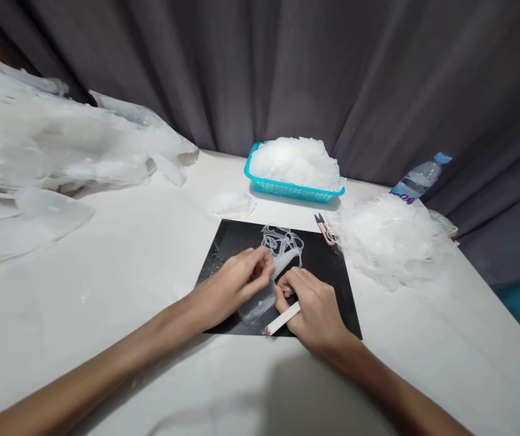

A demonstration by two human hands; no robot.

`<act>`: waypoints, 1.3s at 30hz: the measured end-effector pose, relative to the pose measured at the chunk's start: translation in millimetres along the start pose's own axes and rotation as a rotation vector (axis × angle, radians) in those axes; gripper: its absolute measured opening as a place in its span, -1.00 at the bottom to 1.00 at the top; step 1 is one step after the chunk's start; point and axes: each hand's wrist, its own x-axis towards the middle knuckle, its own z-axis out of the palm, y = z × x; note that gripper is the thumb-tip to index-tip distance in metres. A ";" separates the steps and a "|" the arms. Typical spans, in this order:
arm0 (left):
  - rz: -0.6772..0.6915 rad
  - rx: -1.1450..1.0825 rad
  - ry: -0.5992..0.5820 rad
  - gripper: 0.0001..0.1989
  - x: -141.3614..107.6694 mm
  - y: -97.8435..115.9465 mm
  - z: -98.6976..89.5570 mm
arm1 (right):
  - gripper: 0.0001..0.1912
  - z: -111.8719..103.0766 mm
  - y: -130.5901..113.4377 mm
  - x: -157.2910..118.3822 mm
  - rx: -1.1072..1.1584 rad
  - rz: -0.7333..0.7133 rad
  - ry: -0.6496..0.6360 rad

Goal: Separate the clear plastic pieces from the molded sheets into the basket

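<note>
On the black mat (327, 284) lies a limp, translucent plastic-like piece (260, 304), partly beneath my hands. My left hand (241, 278) is closed in a pinch at the piece's upper part. Close beside it, my right hand (312, 303) is closed around a white stick-like tool (282, 318) with a reddish end; its working tip is hidden by the fingers. The right fingertips also meet near the edge of the translucent piece. Just beyond the hands sits a tangle of clear cut strips (282, 238).
Pink-handled thread snips (324, 230) rest at the mat's upper right. Behind stands a blue basket (296, 191) heaped with whitish pieces. To the right are a pile of translucent pieces (387, 236) and a water bottle (418, 178). Large translucent sheets (60, 145) fill the left; a grey curtain (296, 79) hangs behind.
</note>
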 end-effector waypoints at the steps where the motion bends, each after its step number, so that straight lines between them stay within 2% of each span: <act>1: -0.030 0.014 0.057 -0.77 2.7 -3.8 -3.0 | -0.82 -0.1 -0.5 -0.6 -0.006 0.019 -0.006; 4: -0.133 -0.007 0.253 -0.76 14.2 -21.2 -13.6 | -0.83 -3.2 -1.2 -2.6 -0.038 0.069 -0.031; 6: -0.168 -0.027 0.292 -0.74 20.5 -31.0 -18.9 | -0.84 -6.5 -1.5 -3.7 -0.063 0.065 -0.046; 9: -0.156 -0.037 0.241 -0.72 22.7 -32.8 -19.6 | -0.84 -10.4 -1.7 -4.7 -0.083 0.053 -0.052; 13: -0.105 -0.038 0.205 -0.68 17.5 -21.2 -14.2 | -0.85 -10.6 -1.1 -4.4 -0.038 0.084 -0.036; 18: -0.040 -0.186 0.216 -0.72 16.0 -15.3 -11.6 | -0.84 -3.1 0.4 3.0 0.039 0.090 0.158; 20: -0.026 -0.243 0.225 -0.73 16.4 -14.6 -10.1 | -0.80 1.4 2.3 9.1 0.019 0.092 0.191; 23: -0.022 -0.314 0.243 -0.74 16.4 -14.1 -4.7 | -0.73 7.4 6.8 18.1 -0.029 0.098 0.155; 27: -0.073 -0.368 0.234 -0.71 15.3 -14.2 5.8 | -0.87 10.9 10.3 22.1 -0.072 0.041 0.117; 31: -0.091 -0.350 0.182 -0.66 12.9 -13.1 13.3 | -0.85 11.3 8.7 19.1 -0.080 -0.009 0.130; 39: -0.041 -0.251 0.063 -0.70 10.8 -23.3 5.9 | -0.86 13.6 4.7 17.4 0.022 0.003 0.084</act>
